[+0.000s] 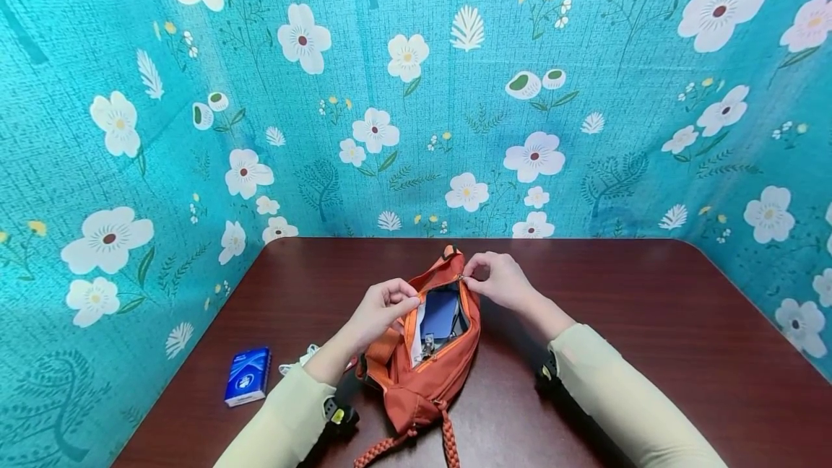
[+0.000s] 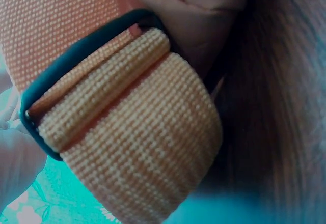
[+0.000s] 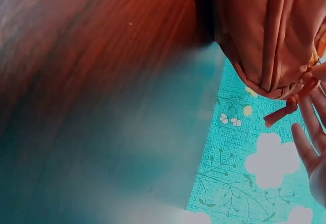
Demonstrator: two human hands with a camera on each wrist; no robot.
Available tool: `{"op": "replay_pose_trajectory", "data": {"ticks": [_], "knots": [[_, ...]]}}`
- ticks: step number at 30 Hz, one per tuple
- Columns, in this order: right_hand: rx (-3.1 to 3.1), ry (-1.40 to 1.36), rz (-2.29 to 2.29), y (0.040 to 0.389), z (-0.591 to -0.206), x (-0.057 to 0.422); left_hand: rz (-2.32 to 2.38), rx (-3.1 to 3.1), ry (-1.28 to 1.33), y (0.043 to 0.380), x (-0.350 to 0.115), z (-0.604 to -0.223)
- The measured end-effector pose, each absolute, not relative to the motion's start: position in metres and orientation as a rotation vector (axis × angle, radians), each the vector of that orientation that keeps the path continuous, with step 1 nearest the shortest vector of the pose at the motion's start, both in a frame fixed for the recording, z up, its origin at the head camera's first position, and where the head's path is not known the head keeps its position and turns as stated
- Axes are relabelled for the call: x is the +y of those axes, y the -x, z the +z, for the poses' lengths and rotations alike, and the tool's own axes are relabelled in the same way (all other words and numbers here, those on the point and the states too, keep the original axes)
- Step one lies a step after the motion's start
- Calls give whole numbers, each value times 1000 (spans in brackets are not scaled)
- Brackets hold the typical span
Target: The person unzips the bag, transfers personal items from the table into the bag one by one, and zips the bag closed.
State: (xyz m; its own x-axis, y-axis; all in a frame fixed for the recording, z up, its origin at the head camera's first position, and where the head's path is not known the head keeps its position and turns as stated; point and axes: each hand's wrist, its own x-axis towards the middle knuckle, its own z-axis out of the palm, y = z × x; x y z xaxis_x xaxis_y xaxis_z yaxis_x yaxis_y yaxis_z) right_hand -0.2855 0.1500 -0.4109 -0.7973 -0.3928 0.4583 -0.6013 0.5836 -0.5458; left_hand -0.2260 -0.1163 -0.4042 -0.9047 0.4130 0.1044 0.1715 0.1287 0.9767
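Note:
An orange-red sling bag (image 1: 448,374) lies on the table with its zipped opening spread apart. My left hand (image 1: 380,309) pinches the left edge of that opening. At the far end, my right hand (image 1: 500,280) pinches the zipper pull; in the right wrist view its knotted cord (image 3: 285,113) hangs by the fingers. Inside the bag are a flat dark blue item (image 1: 440,313), a small silver metal piece (image 1: 428,344) and something white (image 1: 417,334) along the left side. The left wrist view is mostly filled by the bag's woven strap (image 2: 142,132) and its dark slider buckle (image 2: 43,84).
A blue tissue pack (image 1: 248,376) lies to the left on the dark red-brown table (image 1: 624,309). White cord (image 1: 305,356) shows partly behind my left forearm. Braided cords (image 1: 450,439) trail from the bag's near end. A flowered turquoise curtain (image 1: 481,107) borders the table.

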Motion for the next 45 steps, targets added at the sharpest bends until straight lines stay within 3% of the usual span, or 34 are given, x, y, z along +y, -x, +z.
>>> {"op": "replay_pose_trajectory", "data": {"ticks": [16,24,38,45], "knots": [[-2484,-764,1236,288,-412,151,1860,2182,-603,223,-110,-405],[-2424,-741,1301,291,-411,150,1752,2212,-736,227,-106,-399],[-2429,-785,1327,290,-403,144,1550,2532,-860,305,-100,-378],[-2390,-853,1305,290,-400,145,1578,2408,-946,326,-79,-378]]}}
